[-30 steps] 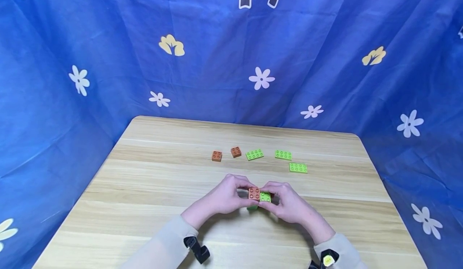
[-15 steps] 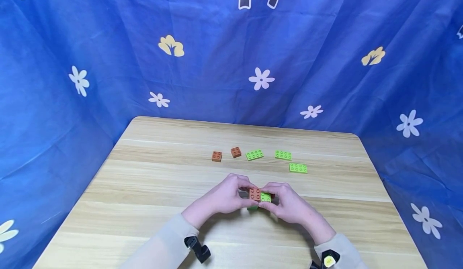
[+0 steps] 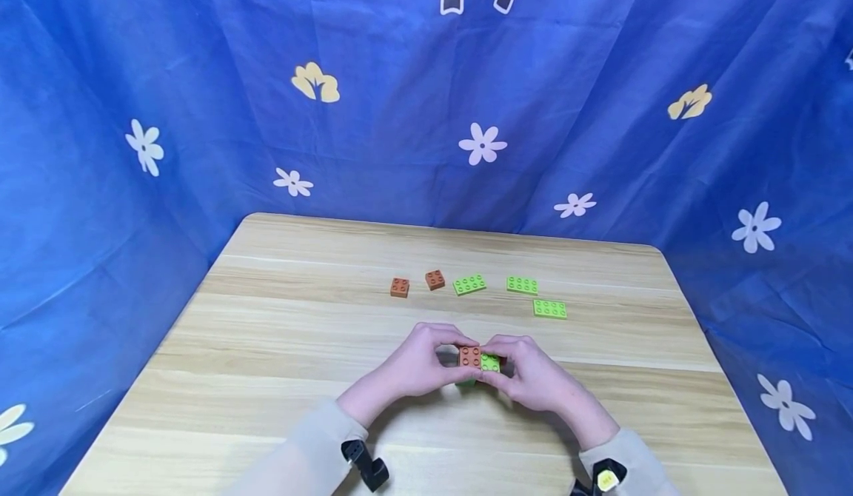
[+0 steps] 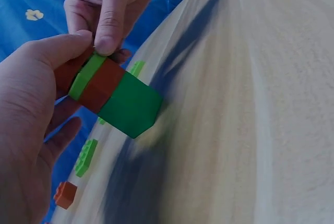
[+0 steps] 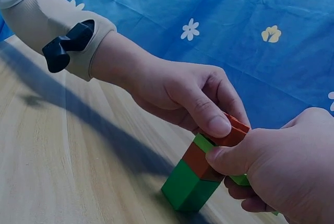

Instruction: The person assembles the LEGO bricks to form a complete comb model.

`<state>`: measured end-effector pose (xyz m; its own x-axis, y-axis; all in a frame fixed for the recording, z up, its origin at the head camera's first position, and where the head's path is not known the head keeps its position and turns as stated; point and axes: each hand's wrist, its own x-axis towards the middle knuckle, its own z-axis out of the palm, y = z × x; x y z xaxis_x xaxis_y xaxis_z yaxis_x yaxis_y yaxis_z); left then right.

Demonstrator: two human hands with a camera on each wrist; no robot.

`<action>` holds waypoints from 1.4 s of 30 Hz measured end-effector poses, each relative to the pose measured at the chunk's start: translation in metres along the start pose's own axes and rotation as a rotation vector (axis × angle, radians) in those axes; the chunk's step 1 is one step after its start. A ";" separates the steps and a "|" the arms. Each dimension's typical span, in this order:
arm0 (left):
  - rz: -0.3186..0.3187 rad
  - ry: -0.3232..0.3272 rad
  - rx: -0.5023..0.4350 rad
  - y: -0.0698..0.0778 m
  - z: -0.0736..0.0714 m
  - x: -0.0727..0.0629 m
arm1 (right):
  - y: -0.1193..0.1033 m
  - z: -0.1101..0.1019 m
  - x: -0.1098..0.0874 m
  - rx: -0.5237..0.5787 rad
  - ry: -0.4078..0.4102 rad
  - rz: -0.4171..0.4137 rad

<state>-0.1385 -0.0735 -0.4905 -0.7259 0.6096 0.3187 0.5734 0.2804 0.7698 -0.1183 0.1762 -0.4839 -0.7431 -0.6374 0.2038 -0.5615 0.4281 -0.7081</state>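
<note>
A small stack of toy building bricks stands between the hands. At its bottom is a dark green block (image 4: 130, 105), with a lower brown brick (image 4: 103, 84) above it. Over that lies a light green plate (image 3: 490, 363), reaching out to the right. My left hand (image 3: 416, 363) pinches the upper brown brick (image 3: 469, 357) between thumb and fingers, on the plate's left part. Whether that brick is fully pressed down cannot be seen. The right hand (image 3: 533, 377) grips the light green plate from the right, its thumb close to the left thumb. Fingers hide part of the stack's far side.
Behind the hands, two loose brown bricks (image 3: 400, 287) lie on the wooden table (image 3: 300, 318). Three light green plates (image 3: 549, 309) lie to the right of them. A blue patterned cloth (image 3: 400, 111) hangs behind the table and at both sides.
</note>
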 end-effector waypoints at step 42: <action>0.080 -0.054 0.046 -0.008 -0.001 0.004 | -0.007 -0.001 -0.001 0.040 -0.007 0.083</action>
<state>-0.1464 -0.0743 -0.4945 -0.6562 0.6701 0.3470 0.6467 0.2625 0.7162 -0.1141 0.1744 -0.4790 -0.7839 -0.6051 0.1391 -0.4830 0.4537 -0.7489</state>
